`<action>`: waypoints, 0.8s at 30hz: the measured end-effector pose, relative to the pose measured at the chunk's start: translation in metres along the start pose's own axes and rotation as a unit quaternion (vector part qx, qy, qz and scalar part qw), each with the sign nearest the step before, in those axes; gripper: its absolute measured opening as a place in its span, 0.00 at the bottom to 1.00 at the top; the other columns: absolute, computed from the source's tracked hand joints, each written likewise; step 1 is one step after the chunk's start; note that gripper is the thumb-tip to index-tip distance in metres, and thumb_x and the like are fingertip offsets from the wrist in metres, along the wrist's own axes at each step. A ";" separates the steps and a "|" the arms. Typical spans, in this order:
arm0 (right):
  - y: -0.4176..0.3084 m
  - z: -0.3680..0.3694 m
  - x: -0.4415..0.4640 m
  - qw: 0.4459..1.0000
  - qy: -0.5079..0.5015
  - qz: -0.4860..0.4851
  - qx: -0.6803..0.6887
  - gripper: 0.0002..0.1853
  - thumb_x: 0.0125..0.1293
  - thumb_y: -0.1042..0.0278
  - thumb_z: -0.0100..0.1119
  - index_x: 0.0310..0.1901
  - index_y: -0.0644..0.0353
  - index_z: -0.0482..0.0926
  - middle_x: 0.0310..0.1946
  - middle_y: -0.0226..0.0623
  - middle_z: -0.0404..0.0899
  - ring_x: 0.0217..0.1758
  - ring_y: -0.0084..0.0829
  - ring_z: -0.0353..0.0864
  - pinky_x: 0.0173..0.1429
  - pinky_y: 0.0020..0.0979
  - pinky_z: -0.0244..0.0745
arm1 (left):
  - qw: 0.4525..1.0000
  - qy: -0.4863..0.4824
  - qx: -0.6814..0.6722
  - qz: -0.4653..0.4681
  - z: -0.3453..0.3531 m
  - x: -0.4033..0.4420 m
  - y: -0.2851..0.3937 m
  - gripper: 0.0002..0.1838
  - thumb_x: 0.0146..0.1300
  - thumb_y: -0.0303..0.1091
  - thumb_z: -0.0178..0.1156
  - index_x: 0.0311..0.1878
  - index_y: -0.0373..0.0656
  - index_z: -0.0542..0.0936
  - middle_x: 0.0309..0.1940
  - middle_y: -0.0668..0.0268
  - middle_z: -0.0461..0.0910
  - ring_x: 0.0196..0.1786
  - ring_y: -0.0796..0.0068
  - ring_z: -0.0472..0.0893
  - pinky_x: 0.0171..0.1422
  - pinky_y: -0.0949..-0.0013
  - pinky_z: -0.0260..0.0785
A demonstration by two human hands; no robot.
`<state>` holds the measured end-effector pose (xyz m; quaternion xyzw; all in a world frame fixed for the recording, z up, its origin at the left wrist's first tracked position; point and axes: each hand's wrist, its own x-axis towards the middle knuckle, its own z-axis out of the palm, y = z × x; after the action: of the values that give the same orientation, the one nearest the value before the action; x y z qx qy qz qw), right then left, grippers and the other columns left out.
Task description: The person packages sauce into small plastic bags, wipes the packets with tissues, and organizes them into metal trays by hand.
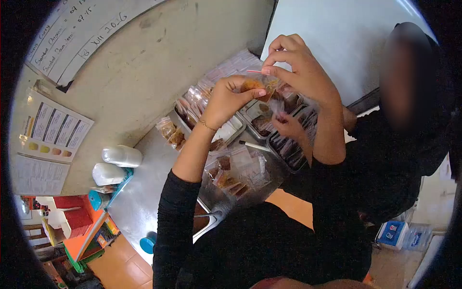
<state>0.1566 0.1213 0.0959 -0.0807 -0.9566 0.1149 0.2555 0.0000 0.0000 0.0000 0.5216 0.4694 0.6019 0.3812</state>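
My left hand (225, 100) grips a small clear plastic bag (252, 86) of orange-brown paste between thumb and fingers. Above and to its right, my right hand (299, 65) is closed in a pinch by a thin red strip (254, 72). The strip looks like the bag's zip edge, though I cannot be sure. Below both hands are metal trays (245, 126) holding dark brown bags. A co-worker's hand (288, 126), blurred, reaches in beneath my right forearm.
Filled bags (231, 176) lie on the steel table (144, 192), beside a marker (254, 146). Wrapped white packs (120, 156) stand at the left by the wall. A metal pan with a handle (211, 220) sits near my body. The co-worker (409, 120) stands close on the right.
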 end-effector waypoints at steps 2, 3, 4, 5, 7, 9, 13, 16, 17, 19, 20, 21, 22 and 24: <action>0.001 0.001 0.001 0.999 0.022 -0.019 -0.028 0.07 0.58 0.63 0.66 0.33 0.56 0.84 0.39 0.31 0.73 0.51 0.34 0.69 0.57 0.36 0.65 | 0.999 0.033 0.012 -0.009 -0.002 0.001 -0.007 0.09 0.58 0.32 0.72 0.37 0.36 0.87 0.32 0.66 0.86 0.34 0.84 0.80 0.42 0.77 0.73; 0.004 0.001 -0.005 0.999 0.015 -0.014 -0.025 0.07 0.58 0.63 0.66 0.33 0.56 0.84 0.39 0.31 0.73 0.51 0.34 0.69 0.57 0.36 0.65 | 0.999 0.034 0.006 -0.016 0.005 -0.001 -0.009 0.09 0.58 0.32 0.72 0.37 0.36 0.87 0.32 0.66 0.86 0.34 0.84 0.80 0.42 0.77 0.73; 0.006 0.004 -0.007 0.999 0.028 -0.016 -0.036 0.07 0.57 0.63 0.66 0.33 0.56 0.84 0.39 0.31 0.73 0.51 0.35 0.69 0.57 0.36 0.65 | 0.999 0.024 0.021 -0.026 0.004 -0.002 -0.008 0.09 0.58 0.32 0.71 0.39 0.37 0.87 0.33 0.68 0.86 0.36 0.85 0.80 0.44 0.77 0.73; 0.007 0.004 -0.008 0.998 0.035 -0.018 -0.051 0.07 0.57 0.63 0.66 0.33 0.56 0.84 0.39 0.31 0.74 0.50 0.35 0.69 0.57 0.36 0.65 | 0.999 0.016 0.029 -0.036 0.006 -0.003 -0.007 0.09 0.59 0.31 0.71 0.41 0.38 0.87 0.35 0.69 0.86 0.38 0.85 0.80 0.46 0.77 0.73; 0.006 0.002 -0.008 0.998 0.039 -0.011 -0.053 0.08 0.57 0.62 0.67 0.33 0.56 0.84 0.39 0.31 0.74 0.50 0.35 0.70 0.57 0.37 0.66 | 0.998 0.028 0.034 -0.041 0.009 -0.003 -0.004 0.09 0.58 0.31 0.71 0.39 0.36 0.87 0.33 0.69 0.86 0.36 0.86 0.79 0.44 0.77 0.72; 0.004 0.000 -0.007 0.997 0.053 -0.006 -0.054 0.08 0.57 0.61 0.67 0.34 0.55 0.85 0.39 0.31 0.75 0.49 0.36 0.71 0.57 0.38 0.67 | 0.997 0.038 0.049 -0.043 0.008 -0.002 0.000 0.09 0.58 0.31 0.72 0.37 0.35 0.87 0.31 0.70 0.86 0.34 0.87 0.77 0.42 0.78 0.71; 0.001 -0.002 -0.007 0.996 0.065 0.002 -0.067 0.07 0.57 0.61 0.67 0.33 0.54 0.86 0.39 0.30 0.75 0.50 0.35 0.71 0.57 0.38 0.67 | 0.998 0.050 0.016 -0.032 0.012 -0.001 -0.001 0.09 0.58 0.31 0.71 0.38 0.34 0.87 0.31 0.71 0.85 0.34 0.88 0.77 0.41 0.78 0.71; 0.001 0.001 -0.010 0.994 0.077 0.013 -0.079 0.07 0.57 0.60 0.68 0.33 0.53 0.86 0.39 0.29 0.75 0.50 0.35 0.71 0.57 0.39 0.67 | 0.998 0.055 0.023 -0.016 0.012 -0.002 -0.008 0.09 0.59 0.30 0.71 0.38 0.34 0.87 0.31 0.70 0.86 0.34 0.87 0.78 0.42 0.78 0.71; 0.001 0.002 -0.010 0.992 0.085 0.017 -0.089 0.08 0.56 0.60 0.68 0.33 0.53 0.86 0.39 0.29 0.75 0.50 0.35 0.71 0.57 0.40 0.67 | 0.997 0.059 0.040 -0.032 0.012 -0.003 -0.009 0.08 0.59 0.30 0.70 0.39 0.34 0.87 0.31 0.70 0.86 0.34 0.87 0.78 0.43 0.77 0.72; 0.002 0.001 -0.010 0.992 0.087 0.015 -0.092 0.08 0.56 0.60 0.68 0.32 0.53 0.85 0.39 0.28 0.75 0.50 0.35 0.71 0.57 0.40 0.66 | 0.997 0.055 0.018 -0.048 0.013 -0.005 -0.002 0.09 0.59 0.30 0.70 0.39 0.35 0.87 0.32 0.69 0.86 0.34 0.87 0.78 0.43 0.78 0.72; 0.003 0.001 -0.011 0.991 0.089 0.014 -0.095 0.07 0.56 0.59 0.68 0.32 0.52 0.85 0.39 0.28 0.75 0.50 0.35 0.71 0.57 0.40 0.66 | 0.997 0.051 -0.005 -0.065 0.014 -0.007 0.002 0.09 0.60 0.30 0.70 0.39 0.35 0.87 0.32 0.69 0.86 0.34 0.87 0.78 0.43 0.78 0.72; 0.002 0.000 -0.011 0.991 0.088 0.015 -0.095 0.07 0.56 0.59 0.68 0.32 0.52 0.85 0.39 0.28 0.75 0.50 0.35 0.71 0.57 0.40 0.66 | 0.997 0.051 -0.006 -0.066 0.015 -0.007 0.005 0.09 0.60 0.30 0.70 0.39 0.35 0.87 0.32 0.69 0.86 0.34 0.87 0.78 0.43 0.78 0.72; 0.001 -0.001 -0.011 0.991 0.087 0.013 -0.103 0.07 0.56 0.60 0.68 0.32 0.52 0.85 0.39 0.28 0.76 0.50 0.35 0.71 0.57 0.40 0.66 | 0.996 0.047 -0.003 -0.071 0.015 -0.007 0.008 0.09 0.59 0.31 0.70 0.40 0.35 0.87 0.32 0.69 0.86 0.34 0.87 0.78 0.43 0.78 0.72; 0.000 -0.001 -0.011 0.990 0.086 0.010 -0.111 0.07 0.56 0.60 0.68 0.31 0.51 0.85 0.39 0.28 0.76 0.50 0.35 0.71 0.56 0.40 0.66 | 0.996 0.044 -0.001 -0.078 0.015 -0.008 0.009 0.10 0.59 0.31 0.71 0.40 0.35 0.87 0.33 0.69 0.86 0.35 0.87 0.78 0.44 0.78 0.72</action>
<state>0.1667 0.1193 0.0920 -0.1280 -0.9371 0.0038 0.3248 0.0161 -0.0072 0.0066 0.4563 0.5245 0.5930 0.4063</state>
